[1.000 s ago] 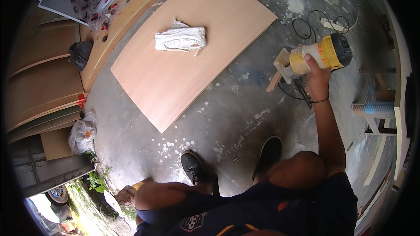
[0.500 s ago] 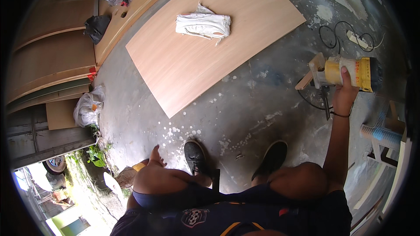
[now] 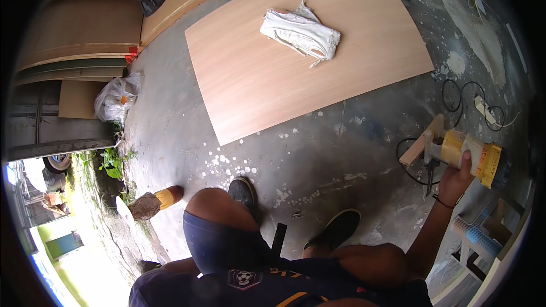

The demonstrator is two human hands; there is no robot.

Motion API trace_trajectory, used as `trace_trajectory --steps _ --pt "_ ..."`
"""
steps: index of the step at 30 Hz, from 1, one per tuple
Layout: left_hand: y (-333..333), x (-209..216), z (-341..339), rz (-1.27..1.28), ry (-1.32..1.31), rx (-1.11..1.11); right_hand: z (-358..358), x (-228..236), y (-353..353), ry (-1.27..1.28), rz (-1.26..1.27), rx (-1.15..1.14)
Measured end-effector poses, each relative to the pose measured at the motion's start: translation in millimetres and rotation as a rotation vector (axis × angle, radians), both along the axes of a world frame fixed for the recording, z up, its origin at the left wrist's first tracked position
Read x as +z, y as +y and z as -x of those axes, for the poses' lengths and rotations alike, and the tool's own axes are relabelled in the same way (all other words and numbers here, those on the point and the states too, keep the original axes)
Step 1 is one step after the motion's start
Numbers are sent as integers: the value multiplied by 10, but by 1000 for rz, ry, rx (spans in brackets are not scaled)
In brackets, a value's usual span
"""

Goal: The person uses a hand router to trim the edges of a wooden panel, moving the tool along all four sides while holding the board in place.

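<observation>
Yellow power tool (image 3: 472, 156), cylindrical body, at right edge of frame, a little below mid-height. A pale wooden block (image 3: 422, 141) sits at the tool's left end, with a metal base part just right of it. Right hand (image 3: 455, 181) grasps the tool body from below, fingers wrapped up over the yellow casing; dark band on the wrist. Arm runs down to lower right of frame. Whether the tool rests on the floor or is lifted: cannot tell.

Black cord (image 3: 458, 98) loops on the floor just above the tool, beside a white power strip (image 3: 484, 109).

Left hand (image 3: 145, 206) at lower left, out to the side of the raised left knee, in a brown glove with a yellow cuff. Grip cannot be told; nothing visibly held.

Two dark shoes on the grey, paint-spattered concrete floor (image 3: 318, 153), lower centre.

Large plywood sheet (image 3: 256, 74) lies flat, upper centre. A crumpled white cloth (image 3: 301, 34) lies on it, toward its top.

White plastic bag (image 3: 114, 98) at left, beside stacked boards (image 3: 74, 28) in upper left.
</observation>
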State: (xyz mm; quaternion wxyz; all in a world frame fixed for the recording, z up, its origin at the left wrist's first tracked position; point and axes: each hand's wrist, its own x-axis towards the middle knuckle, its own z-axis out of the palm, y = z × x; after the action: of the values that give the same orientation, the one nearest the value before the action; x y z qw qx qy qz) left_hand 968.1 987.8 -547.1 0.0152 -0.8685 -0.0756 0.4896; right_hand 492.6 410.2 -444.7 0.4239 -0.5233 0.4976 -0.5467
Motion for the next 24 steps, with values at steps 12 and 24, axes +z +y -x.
trace_trajectory --steps 12,24 --pt "-569 176 -366 14 99 -260 -221 3 -1 -249 -32 109" --pt "-5410 823 -775 1159 -856 -1596 -105 533 464 -179 -100 -46"
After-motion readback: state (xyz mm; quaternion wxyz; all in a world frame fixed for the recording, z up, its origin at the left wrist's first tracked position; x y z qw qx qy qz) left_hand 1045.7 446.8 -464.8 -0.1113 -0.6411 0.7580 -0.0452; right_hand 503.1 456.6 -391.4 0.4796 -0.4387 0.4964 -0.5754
